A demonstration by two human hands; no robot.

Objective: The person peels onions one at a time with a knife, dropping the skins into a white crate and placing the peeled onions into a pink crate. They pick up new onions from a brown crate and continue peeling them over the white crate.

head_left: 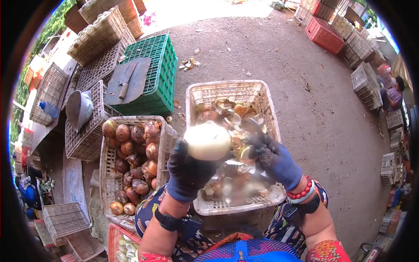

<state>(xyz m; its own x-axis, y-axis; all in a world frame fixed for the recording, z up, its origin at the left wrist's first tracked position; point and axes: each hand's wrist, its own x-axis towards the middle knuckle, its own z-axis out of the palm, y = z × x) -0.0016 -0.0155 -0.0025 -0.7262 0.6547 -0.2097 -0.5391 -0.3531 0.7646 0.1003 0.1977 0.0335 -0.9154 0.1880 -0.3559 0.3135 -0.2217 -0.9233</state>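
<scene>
Left hand [191, 174] holds onion [207, 140]; room beyond crate rim [227, 85]

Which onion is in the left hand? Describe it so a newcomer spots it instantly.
Find the central crate of peelings. Over its left side, the gloved left hand holds the onion. It is bare and white, unlike the brown-skinned onions in the neighbouring crate.
</scene>
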